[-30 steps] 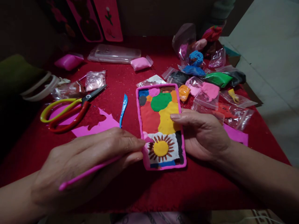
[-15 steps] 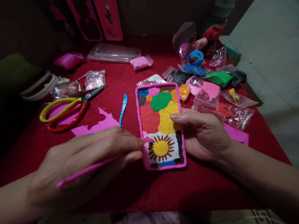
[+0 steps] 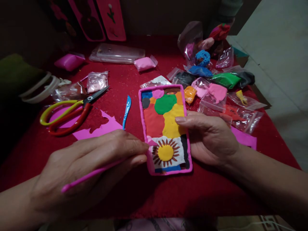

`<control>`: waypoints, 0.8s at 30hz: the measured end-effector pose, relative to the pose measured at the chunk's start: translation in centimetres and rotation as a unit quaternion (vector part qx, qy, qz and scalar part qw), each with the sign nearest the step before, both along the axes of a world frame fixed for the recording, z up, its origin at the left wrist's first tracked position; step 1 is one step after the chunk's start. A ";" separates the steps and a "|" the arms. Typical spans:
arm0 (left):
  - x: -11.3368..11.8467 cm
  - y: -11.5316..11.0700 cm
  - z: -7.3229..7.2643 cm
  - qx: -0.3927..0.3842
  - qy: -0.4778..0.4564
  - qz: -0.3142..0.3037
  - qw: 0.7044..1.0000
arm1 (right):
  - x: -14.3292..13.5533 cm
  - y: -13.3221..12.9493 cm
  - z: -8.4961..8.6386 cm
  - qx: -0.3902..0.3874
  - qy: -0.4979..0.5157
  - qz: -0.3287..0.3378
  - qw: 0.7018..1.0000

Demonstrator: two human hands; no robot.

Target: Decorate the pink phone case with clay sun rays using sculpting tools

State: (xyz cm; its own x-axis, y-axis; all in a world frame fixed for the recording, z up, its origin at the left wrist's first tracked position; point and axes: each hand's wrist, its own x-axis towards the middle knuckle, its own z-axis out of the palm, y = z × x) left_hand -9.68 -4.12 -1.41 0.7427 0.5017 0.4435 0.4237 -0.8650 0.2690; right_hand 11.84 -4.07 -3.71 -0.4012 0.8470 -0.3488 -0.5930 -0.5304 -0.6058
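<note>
My right hand (image 3: 211, 138) grips the right side of a phone case (image 3: 154, 122) covered in coloured clay, its thumb on the yellow patch. The case has a pink clay rim, red, green and yellow patches, and a yellow flower with brown petals on white near the bottom. A pink clay modelling tool (image 3: 91, 175) is pinched in my left hand (image 3: 96, 163). Its pointed tip lies at the flower panel's upper left edge. Just beyond my left fingers lies a blue clay knife (image 3: 126, 110).
Yellow-and-red scissors (image 3: 69, 115) lie at left beside cut pink sheet (image 3: 102, 130). Clear phone cases (image 3: 117, 54) lie farther back. Several bags of clay (image 3: 225, 80) are heaped at right on the red cloth (image 3: 144, 199). Decorated pink panels (image 3: 112, 21) stand behind.
Both hands, the case and the tool hold almost the same place. The tool's back end has shifted very slightly right and up.
</note>
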 end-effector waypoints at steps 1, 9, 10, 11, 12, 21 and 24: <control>0.0 0.0 0.0 0.003 0.000 -0.002 1.000 | 0.0 0.0 0.0 -0.003 -0.002 -0.001 1.000; -0.7 -0.6 -0.5 -0.086 -0.010 0.044 0.995 | 0.0 0.1 -0.2 -0.010 -0.003 0.007 1.000; -0.7 -0.6 -0.6 -0.090 -0.016 0.046 0.995 | 0.0 0.1 -0.2 -0.010 -0.004 0.007 1.000; -0.7 -0.7 -0.6 -0.095 -0.021 0.048 0.994 | 0.0 0.1 -0.2 -0.011 -0.004 0.006 1.000; -0.7 -0.7 -0.7 -0.098 -0.024 0.052 0.994 | 0.0 0.1 -0.2 -0.012 -0.003 0.006 1.000; -0.6 -0.7 -0.7 -0.076 -0.014 0.053 0.996 | 0.1 0.0 -0.1 -0.007 0.000 0.006 1.000; -0.7 -0.8 -0.7 -0.082 -0.017 0.064 0.994 | 0.1 0.1 -0.1 -0.017 -0.007 0.004 1.000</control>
State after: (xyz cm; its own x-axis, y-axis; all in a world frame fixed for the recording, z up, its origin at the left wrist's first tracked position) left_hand -10.33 -4.94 -2.11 0.6543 0.6584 0.3721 0.5154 -0.7482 0.4178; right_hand 11.93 -4.00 -3.79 -0.4036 0.8306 -0.3837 -0.5798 -0.5567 -0.5950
